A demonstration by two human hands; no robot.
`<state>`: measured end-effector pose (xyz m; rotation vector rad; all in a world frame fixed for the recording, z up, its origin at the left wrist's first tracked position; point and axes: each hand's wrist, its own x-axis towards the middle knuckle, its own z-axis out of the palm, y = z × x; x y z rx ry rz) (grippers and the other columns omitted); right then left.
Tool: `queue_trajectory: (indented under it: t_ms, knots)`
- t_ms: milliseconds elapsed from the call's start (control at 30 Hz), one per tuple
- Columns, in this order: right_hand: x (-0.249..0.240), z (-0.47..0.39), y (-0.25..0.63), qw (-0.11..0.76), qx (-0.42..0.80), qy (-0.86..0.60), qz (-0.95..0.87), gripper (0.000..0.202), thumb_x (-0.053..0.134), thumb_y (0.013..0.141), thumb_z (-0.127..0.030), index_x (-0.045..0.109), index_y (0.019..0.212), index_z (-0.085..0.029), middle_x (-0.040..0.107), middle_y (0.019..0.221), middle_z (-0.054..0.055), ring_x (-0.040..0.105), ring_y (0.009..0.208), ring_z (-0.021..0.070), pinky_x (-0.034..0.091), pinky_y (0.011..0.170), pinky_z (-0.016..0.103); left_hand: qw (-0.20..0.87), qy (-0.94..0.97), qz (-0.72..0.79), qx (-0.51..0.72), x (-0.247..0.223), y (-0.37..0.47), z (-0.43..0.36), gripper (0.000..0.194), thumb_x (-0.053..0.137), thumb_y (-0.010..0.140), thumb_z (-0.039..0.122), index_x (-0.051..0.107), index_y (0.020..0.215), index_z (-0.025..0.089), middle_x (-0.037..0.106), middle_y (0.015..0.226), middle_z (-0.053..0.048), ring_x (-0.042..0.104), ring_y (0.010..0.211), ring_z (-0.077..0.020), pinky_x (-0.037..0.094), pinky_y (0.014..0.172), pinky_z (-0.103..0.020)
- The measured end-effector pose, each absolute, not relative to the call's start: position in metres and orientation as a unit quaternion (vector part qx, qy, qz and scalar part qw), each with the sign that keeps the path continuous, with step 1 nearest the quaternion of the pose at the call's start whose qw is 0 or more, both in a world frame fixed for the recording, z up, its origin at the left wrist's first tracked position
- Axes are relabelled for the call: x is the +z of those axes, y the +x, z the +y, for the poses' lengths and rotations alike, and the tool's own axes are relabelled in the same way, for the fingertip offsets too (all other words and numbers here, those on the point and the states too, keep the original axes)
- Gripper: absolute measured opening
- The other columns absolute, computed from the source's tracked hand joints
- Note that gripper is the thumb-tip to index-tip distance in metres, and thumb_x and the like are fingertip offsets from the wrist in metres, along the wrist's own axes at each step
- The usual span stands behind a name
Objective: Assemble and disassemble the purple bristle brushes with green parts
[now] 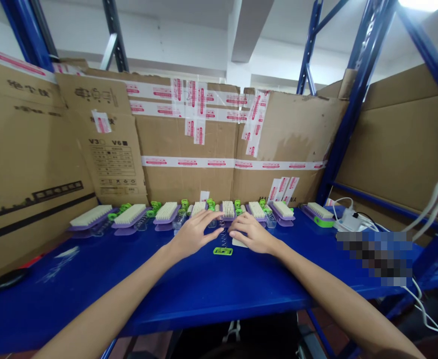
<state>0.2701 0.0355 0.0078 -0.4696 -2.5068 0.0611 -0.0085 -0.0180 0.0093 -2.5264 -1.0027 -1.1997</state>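
Observation:
Both hands reach to the middle of the blue table, in front of a row of purple-based items with cream ribbed tops. My left hand [198, 232] has its fingers apart, with nothing visible held between them. To its right, my right hand [252, 233] is curved over a flat cream piece [240, 243]; what its fingertips touch is too small to tell. Between the hands a thin coiled spring [223, 237] runs down to a green flat frame [222, 251]. Just behind the hands stands a cream ribbed block [228, 210] on a purple base.
More ribbed blocks [130, 214] with green clips [154, 208] line the table's back edge. A white plug adapter [349, 222] and cables lie at the right. Cardboard walls [189, 182] and blue posts surround the blue table [189, 289]. A black and red object [11, 279] lies far left.

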Motion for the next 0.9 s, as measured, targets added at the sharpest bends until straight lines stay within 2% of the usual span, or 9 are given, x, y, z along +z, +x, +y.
queue_trajectory:
  t_ms: [200,333,467,633,900]
  knots:
    - [0.003,0.031,0.264,0.265,0.011,-0.162,-0.950,0.042,0.049,0.122,-0.050,0.080,0.116,-0.023,0.078,0.109,0.009,0.062,0.109,0.0280,0.049,0.108,0.048,0.089,-0.840,-0.361,-0.394,0.010,-0.010,-0.015,0.038,0.067,0.111,0.048,0.070,0.142,0.028,0.080,0.131,-0.011,0.074,0.123,-0.0320,0.058,0.113,-0.054]
    - [0.000,0.035,0.265,0.253,-0.006,-0.173,-0.952,0.037,0.048,0.122,-0.041,0.079,0.116,-0.022,0.078,0.109,0.009,0.062,0.107,0.0276,0.050,0.107,0.048,0.062,-0.861,-0.380,-0.332,0.005,-0.014,-0.009,0.033,0.068,0.110,0.046,0.072,0.135,0.026,0.079,0.127,-0.010,0.072,0.124,-0.0318,0.058,0.111,-0.051]
    - [-0.001,0.041,0.268,0.240,-0.013,-0.180,-0.954,0.028,0.051,0.120,-0.031,0.076,0.130,-0.023,0.079,0.120,0.011,0.064,0.110,0.0286,0.052,0.106,0.048,0.012,-0.876,-0.400,-0.268,-0.003,-0.018,-0.003,0.031,0.067,0.109,0.049,0.074,0.126,0.024,0.079,0.120,-0.009,0.072,0.119,-0.0308,0.058,0.106,-0.047]
    - [-0.006,0.051,0.272,0.239,-0.013,-0.181,-0.954,0.031,0.049,0.117,-0.019,0.071,0.139,-0.023,0.076,0.129,0.013,0.067,0.120,0.0292,0.056,0.108,0.048,-0.007,-0.879,-0.407,-0.247,-0.009,-0.019,0.000,0.036,0.063,0.110,0.055,0.077,0.121,0.024,0.078,0.119,-0.009,0.070,0.116,-0.0307,0.056,0.104,-0.046]
    - [-0.005,0.058,0.280,0.251,-0.003,-0.235,-0.939,0.024,0.058,0.115,-0.021,0.071,0.136,-0.024,0.075,0.127,0.011,0.076,0.114,0.0262,0.061,0.101,0.040,-0.035,-0.881,-0.419,-0.218,-0.013,-0.021,0.001,0.043,0.060,0.110,0.061,0.081,0.122,0.026,0.076,0.109,-0.007,0.071,0.107,-0.0287,0.056,0.095,-0.041]
